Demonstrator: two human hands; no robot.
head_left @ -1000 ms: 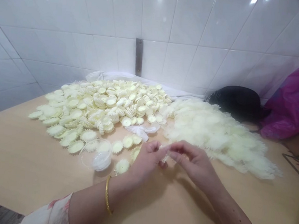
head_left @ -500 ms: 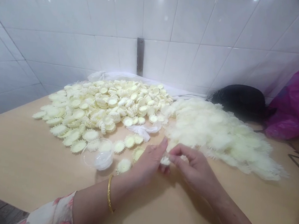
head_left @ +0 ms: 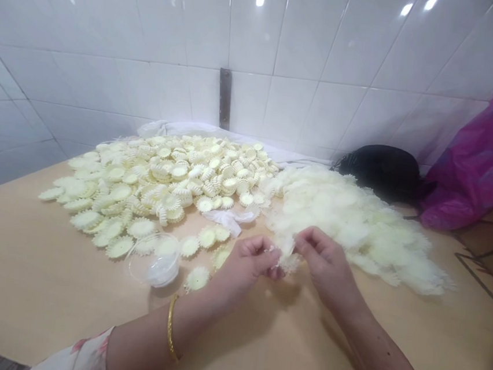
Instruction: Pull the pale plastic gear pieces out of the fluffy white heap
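Left hand [head_left: 242,265] and right hand [head_left: 329,270], fingers [head_left: 267,260] closed, pinch pale frilly piece [head_left: 288,261] in front of gauzy pile [head_left: 335,208].

Both hands [head_left: 241,266] [head_left: 328,268] near each other, fingers [head_left: 270,259] pinched, forearms [head_left: 149,335] angled inward

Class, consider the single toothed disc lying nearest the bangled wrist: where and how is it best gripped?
Probably pinch the toothed disc at its left rim, coming down from above: it appears flat on the table, its notched edge offers purchase, and the left forearm crowds its right side.
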